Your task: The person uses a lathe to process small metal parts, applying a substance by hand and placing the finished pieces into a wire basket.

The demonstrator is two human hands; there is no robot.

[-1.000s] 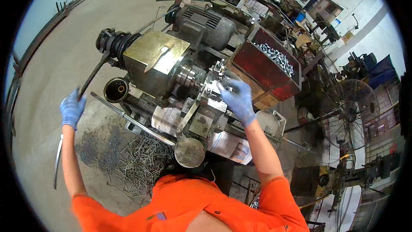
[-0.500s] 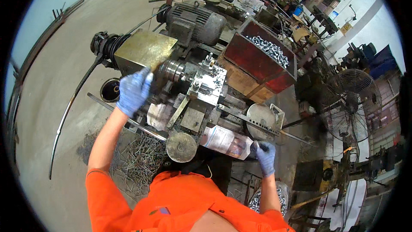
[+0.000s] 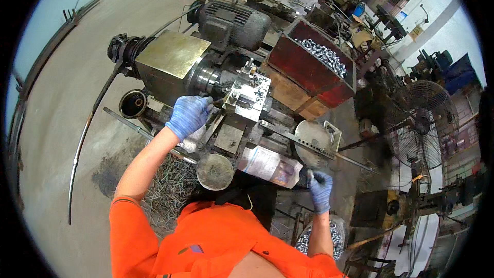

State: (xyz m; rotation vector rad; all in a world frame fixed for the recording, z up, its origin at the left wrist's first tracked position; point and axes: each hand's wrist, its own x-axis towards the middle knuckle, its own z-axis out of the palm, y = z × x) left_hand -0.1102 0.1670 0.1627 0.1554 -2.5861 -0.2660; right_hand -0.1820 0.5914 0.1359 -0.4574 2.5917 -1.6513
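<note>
My left hand (image 3: 189,116), in a blue-grey knit glove, is closed just in front of the lathe's spindle chuck (image 3: 207,80). Whatever its fingers pinch is too small and dark to name. Right of the chuck stands the bright steel tool block (image 3: 249,96), with metal chips on top. My right hand (image 3: 320,191), gloved alike, is closed at the right end of a printed paper sheet (image 3: 270,167). A small greyish piece shows at its fingertips, its kind unclear. A round metal disc (image 3: 215,172) lies between my arms, close to my body.
Behind the tool block, a red bin (image 3: 309,69) holds many small metal rings. An electric motor (image 3: 234,23) sits at the back. Metal shavings (image 3: 172,188) pile on the floor at left. A basket of metal parts (image 3: 337,237) is beside my right forearm; a fan (image 3: 422,121) stands far right.
My left hand has come down and to the right, from the brass-coloured cover to below the chuck. My right hand has barely shifted and stays closed.
</note>
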